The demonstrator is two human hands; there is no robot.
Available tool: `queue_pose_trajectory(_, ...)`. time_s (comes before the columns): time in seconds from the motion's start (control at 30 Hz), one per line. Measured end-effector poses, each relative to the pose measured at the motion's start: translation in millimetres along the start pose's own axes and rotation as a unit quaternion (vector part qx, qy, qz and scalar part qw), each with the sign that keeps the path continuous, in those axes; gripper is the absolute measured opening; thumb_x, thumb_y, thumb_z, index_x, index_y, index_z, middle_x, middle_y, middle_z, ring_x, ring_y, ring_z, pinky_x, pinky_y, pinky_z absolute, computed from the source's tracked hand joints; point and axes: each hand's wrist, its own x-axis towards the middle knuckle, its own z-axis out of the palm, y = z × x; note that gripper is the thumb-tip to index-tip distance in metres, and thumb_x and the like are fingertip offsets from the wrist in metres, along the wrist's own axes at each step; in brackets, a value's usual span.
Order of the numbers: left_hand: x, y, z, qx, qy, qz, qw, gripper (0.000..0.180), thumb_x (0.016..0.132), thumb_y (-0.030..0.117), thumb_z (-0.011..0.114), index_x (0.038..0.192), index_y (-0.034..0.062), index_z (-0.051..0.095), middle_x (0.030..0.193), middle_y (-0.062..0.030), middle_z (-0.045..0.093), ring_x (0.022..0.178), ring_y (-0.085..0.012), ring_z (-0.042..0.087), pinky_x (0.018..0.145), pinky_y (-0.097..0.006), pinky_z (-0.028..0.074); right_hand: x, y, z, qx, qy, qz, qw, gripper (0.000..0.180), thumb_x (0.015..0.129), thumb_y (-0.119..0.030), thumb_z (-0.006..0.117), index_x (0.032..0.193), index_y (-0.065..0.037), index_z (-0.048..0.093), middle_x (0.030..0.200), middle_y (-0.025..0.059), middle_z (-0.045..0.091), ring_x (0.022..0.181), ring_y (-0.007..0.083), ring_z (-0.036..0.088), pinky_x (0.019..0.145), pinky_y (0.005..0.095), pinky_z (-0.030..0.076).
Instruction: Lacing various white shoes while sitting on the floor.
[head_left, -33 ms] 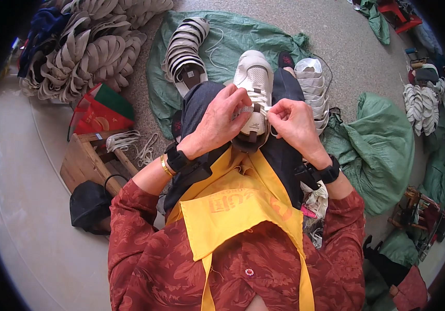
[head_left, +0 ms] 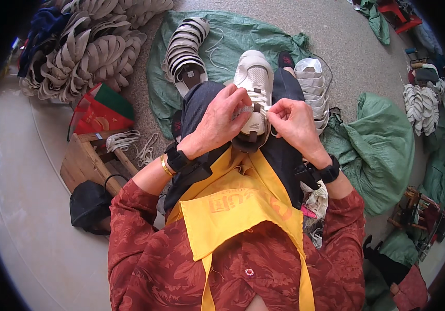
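Note:
A white sneaker upper [head_left: 254,72] stands between my knees, toe pointing away from me, its dark opening nearest to me. White shoelace [head_left: 256,98] crosses its front. My left hand [head_left: 223,119] is closed at the upper's left edge, thumb and forefinger pinching the lace. On the other side, my right hand [head_left: 292,122] pinches the lace by the eyelets, its fingertips almost touching the upper. The lace ends are partly hidden by my fingers. A yellow apron [head_left: 232,207] covers my lap just below the upper.
Nested shoe uppers [head_left: 188,41] lie on a green sheet [head_left: 253,28] at the far left; more white uppers [head_left: 313,88] stand beside my right leg. A wooden stool [head_left: 90,160] with loose laces [head_left: 123,140] is at left. A green sack [head_left: 378,150] lies at right.

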Motion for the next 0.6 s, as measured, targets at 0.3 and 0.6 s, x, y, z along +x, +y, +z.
queue_pose_trajectory(0.3,4.7,-3.2,3.9,-0.007,0.015,-0.018,1.000,0.011,0.089,0.003,0.067,0.097,0.0017,0.061,0.090,-0.0069,0.052,0.077,-0.0168,0.058,0.068,-0.031,0.049,-4.7,9.1,13.1,0.195,-0.030,0.087,0.976,0.016,0.093,-0.011,0.069,0.097,0.004,0.072,0.077,0.0020,0.069,0.060,0.0047,0.059,0.053,0.0227,0.048)
queue_pose_trajectory(0.6,7.0,-11.5,8.2,0.013,0.020,-0.010,1.000,0.009,0.086,0.002,0.069,0.092,0.0009,0.062,0.087,-0.0071,0.053,0.073,-0.0167,0.057,0.066,-0.029,0.048,-6.0,8.1,21.4,0.256,-0.019,0.112,0.960,0.012,0.095,-0.009,0.068,0.097,0.003,0.071,0.081,-0.0021,0.068,0.070,0.0021,0.059,0.059,0.0193,0.046)
